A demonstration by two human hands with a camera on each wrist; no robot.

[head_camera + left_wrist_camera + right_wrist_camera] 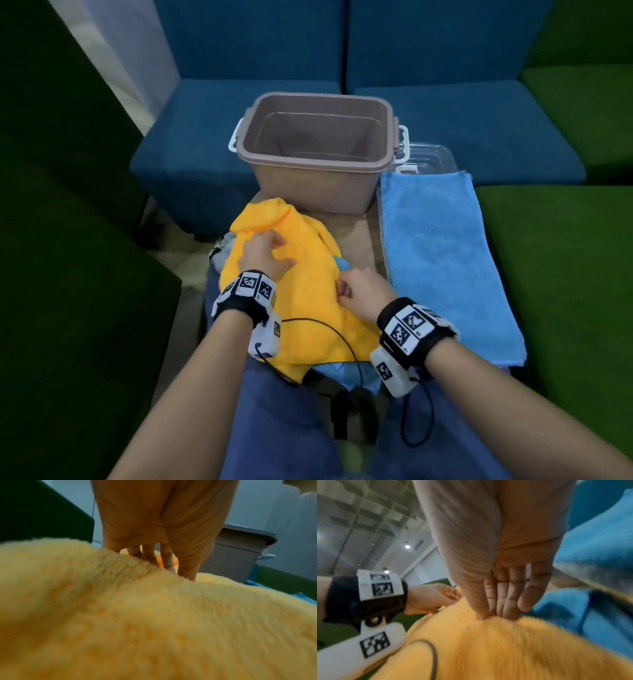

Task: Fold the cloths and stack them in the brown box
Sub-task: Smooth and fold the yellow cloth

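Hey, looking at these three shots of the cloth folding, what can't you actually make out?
- Crumpled blue cloth: head view, mostly buried under the yellow cloth.
- Clear lid: head view, partly behind the brown box and the flat blue cloth.
- Right hand grip: right wrist view, blurred.
- Left hand fingertips: left wrist view, sunk behind a yellow fold.

Both forearms reaching forward, palms down. Left hand (264, 253) lying with fingers spread and lightly bent, fingertips pressing down. Right hand (363, 291) pinching, thumb meeting curled fingers (500, 599).
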